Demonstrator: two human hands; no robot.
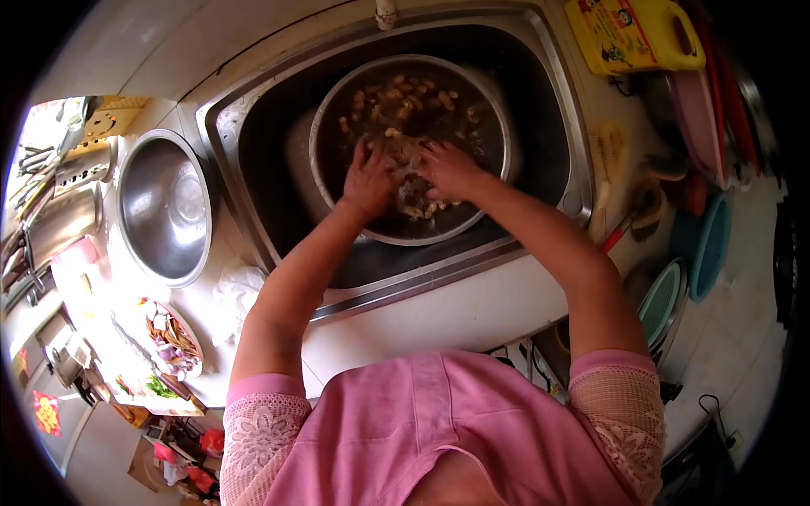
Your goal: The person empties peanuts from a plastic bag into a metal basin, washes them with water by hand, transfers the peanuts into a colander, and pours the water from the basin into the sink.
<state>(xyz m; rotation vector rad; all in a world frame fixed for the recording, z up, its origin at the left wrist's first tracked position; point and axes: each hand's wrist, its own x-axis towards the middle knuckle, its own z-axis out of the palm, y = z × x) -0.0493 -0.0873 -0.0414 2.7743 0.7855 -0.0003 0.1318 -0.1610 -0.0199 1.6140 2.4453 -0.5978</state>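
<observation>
A large round metal basin point(317, 160) of murky brown water stands in the sink point(547, 160). Pale brown, lumpy pieces point(405, 97), perhaps peanuts in their shells, float in it. My left hand point(369, 181) dips into the basin's middle, its fingers spread among the pieces. Close to its right, my right hand point(451, 171) reaches into the same water with fingers apart. Splashing water between the hands partly hides the fingertips. Neither hand visibly grips anything.
An empty metal bowl point(166, 207) sits left of the sink, above a plate of chopped ingredients point(173, 341) and a crumpled plastic bag point(239, 295). A yellow jug point(633, 38), brushes point(606, 156) and a teal basin point(713, 244) are at the right. The faucet point(386, 13) is behind.
</observation>
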